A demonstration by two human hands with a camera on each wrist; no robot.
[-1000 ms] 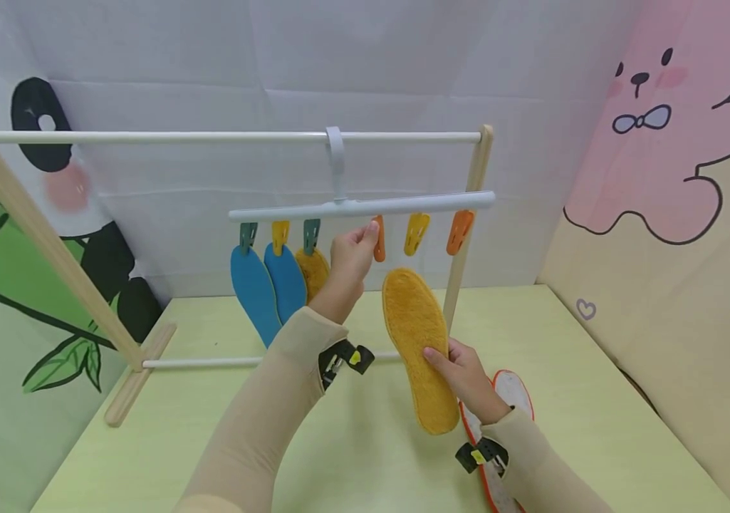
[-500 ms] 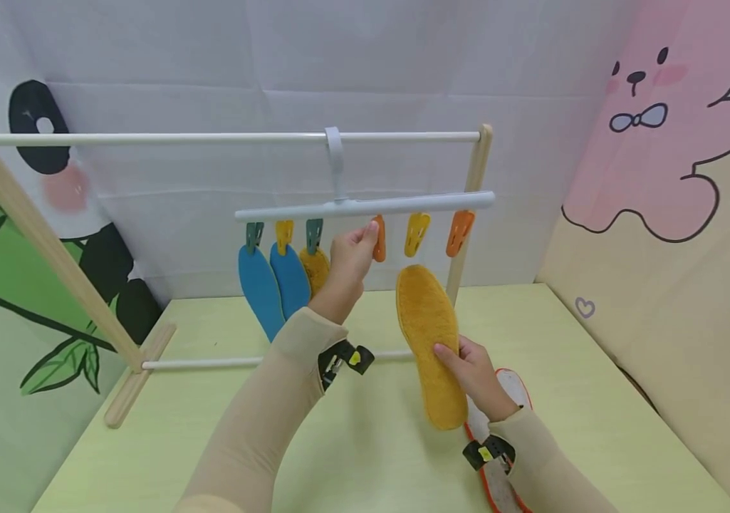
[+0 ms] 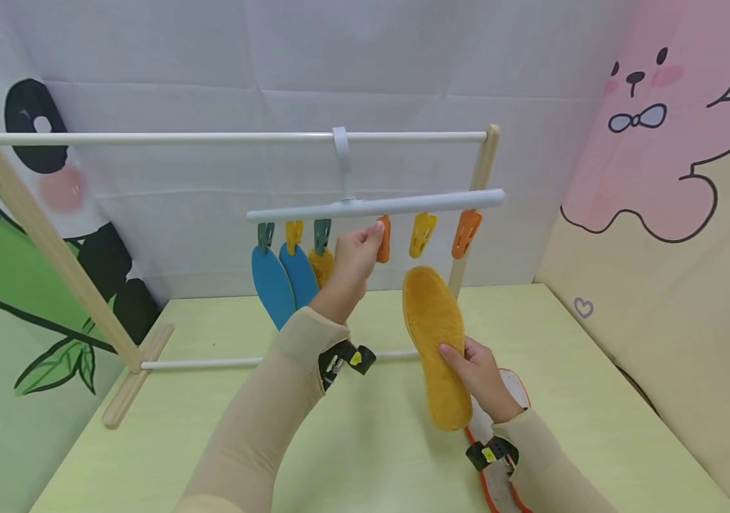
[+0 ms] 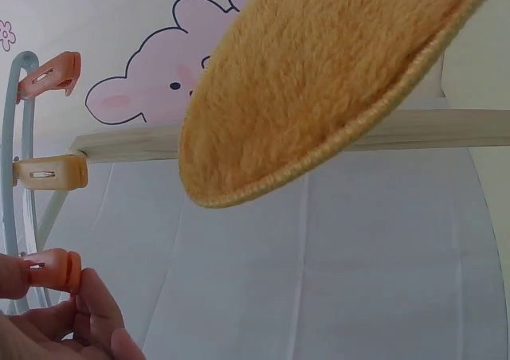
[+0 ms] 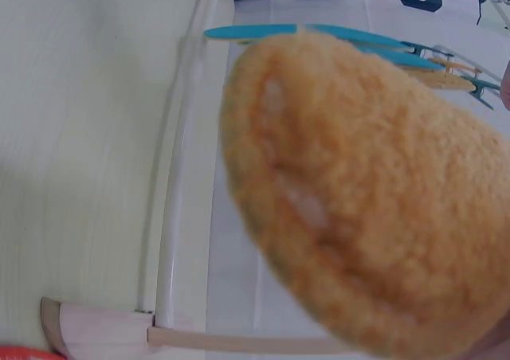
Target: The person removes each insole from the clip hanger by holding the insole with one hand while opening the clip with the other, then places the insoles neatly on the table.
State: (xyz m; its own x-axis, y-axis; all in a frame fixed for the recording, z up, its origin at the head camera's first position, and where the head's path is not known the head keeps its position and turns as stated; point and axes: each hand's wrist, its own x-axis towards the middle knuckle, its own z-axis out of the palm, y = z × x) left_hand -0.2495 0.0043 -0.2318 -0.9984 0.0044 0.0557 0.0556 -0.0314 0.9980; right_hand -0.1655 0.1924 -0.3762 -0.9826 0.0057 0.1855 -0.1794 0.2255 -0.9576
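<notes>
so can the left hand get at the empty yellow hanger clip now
Probably yes, once the left hand releases the orange hanger clip it pinches; the yellow clip is next along, with nothing visible between.

Softly shining, that long white plastic hanger bar [image 3: 416, 204]! Below it, a fuzzy mustard plush insole [image 3: 430, 320], smooth orange plastic clip [image 3: 384, 242]; behind it, matt pale-wood post [image 3: 484, 162], creased white cloth sheet [image 3: 204, 242].

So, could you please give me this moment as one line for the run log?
left hand: pinches orange clip on white hanger | right hand: holds yellow insole, unclipped | hanging: two blue insoles, another yellow insole
</notes>
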